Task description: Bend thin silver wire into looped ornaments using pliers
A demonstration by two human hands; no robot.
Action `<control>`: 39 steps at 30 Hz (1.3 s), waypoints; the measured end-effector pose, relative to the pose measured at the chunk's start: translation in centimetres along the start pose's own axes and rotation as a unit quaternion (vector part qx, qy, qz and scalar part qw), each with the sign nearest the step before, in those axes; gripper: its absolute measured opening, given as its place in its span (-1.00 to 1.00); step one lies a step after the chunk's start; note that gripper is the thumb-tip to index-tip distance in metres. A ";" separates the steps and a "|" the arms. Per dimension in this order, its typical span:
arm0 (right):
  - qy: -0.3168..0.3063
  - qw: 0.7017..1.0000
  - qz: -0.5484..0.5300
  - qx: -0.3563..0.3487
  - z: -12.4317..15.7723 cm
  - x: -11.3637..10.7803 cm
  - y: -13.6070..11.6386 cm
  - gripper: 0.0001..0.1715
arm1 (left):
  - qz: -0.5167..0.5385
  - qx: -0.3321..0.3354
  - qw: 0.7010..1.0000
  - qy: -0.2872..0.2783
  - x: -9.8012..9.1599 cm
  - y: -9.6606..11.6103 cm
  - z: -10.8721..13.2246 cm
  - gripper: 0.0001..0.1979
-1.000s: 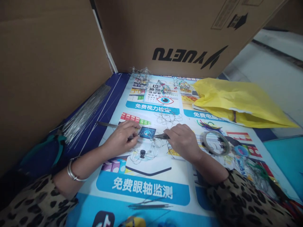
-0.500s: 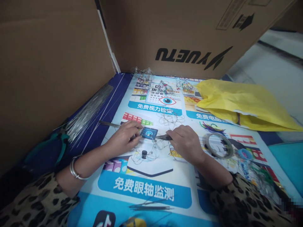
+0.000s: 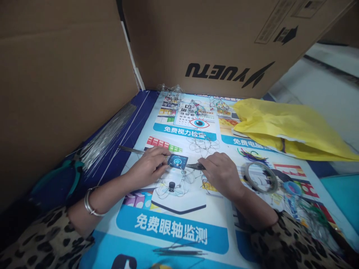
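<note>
My left hand (image 3: 150, 166) rests on the printed sheet (image 3: 174, 228), its fingers closed in a pinch beside a printed blue square. What they grip is too small to make out. A dark, thin bundle (image 3: 130, 150) sticks out behind this hand; I cannot tell whether it is held. My right hand (image 3: 224, 175) is closed around slim needle-nose pliers (image 3: 196, 166), whose tips point left toward the left fingertips. Just below the tips lies a tangle of fine looped wire with small clear beads (image 3: 183, 175). More wire loops surround a small black cylinder (image 3: 172, 186).
Cardboard walls (image 3: 224, 33) stand behind and left. Silvery wires (image 3: 108, 134) and teal-handled pliers (image 3: 75, 170) lie left. At right are a yellow bag (image 3: 288, 127), a tape roll (image 3: 259, 177) and coloured strands (image 3: 252, 155). Dark wire pieces (image 3: 179, 252) lie in front.
The view has tilted slightly up, so everything sits a little lower. Both hands hold nearly the same pose, with the pliers still between the right fingers.
</note>
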State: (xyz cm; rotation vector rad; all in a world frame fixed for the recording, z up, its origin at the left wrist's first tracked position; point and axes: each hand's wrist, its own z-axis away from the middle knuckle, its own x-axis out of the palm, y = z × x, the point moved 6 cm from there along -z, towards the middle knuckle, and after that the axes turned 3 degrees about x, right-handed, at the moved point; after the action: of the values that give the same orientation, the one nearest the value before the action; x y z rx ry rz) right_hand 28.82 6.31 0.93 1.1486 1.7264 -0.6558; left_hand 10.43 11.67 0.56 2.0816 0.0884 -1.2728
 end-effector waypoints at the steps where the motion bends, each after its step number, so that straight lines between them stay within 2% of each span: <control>1: 0.000 1.000 0.000 0.001 0.0 0.0 0.0 -0.84 | 0.000 0.000 1.000 -0.002 0.0 0.0 0.0 -0.91; 13: 0.003 1.000 -0.003 -0.004 0.0 -0.2 -0.1 -0.87 | 0.000 -0.003 1.000 -0.019 0.0 0.0 -0.1 -0.84; 23: 0.008 1.000 -0.016 -0.014 0.1 -0.2 -0.1 -0.85 | 0.035 0.010 0.995 0.093 -1.5 -1.4 0.2 -0.88; 26: 0.010 1.000 -0.017 -0.017 0.1 -0.3 -0.1 -0.85 | 0.025 0.009 0.994 0.104 -2.2 -1.3 0.3 -0.90; 29: 0.009 1.000 -0.018 -0.017 0.1 -0.3 -0.1 -0.85 | 0.010 -0.026 0.997 0.065 -2.5 -1.4 0.4 -0.90; 33: 0.007 1.000 -0.017 -0.016 0.1 -0.2 -0.1 -0.85 | 0.018 -0.042 0.997 -0.069 -2.3 -1.0 0.3 -0.88; 39: 0.011 1.000 -0.018 -0.020 0.2 -0.3 -0.1 -0.85 | 0.038 -0.041 0.990 -0.127 -3.3 -0.1 0.1 -0.86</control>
State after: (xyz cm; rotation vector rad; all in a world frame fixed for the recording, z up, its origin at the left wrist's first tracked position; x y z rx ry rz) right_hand 28.83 5.99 1.08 1.1021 1.7753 -0.6294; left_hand 8.62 12.67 3.16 1.8211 -0.0503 -1.4510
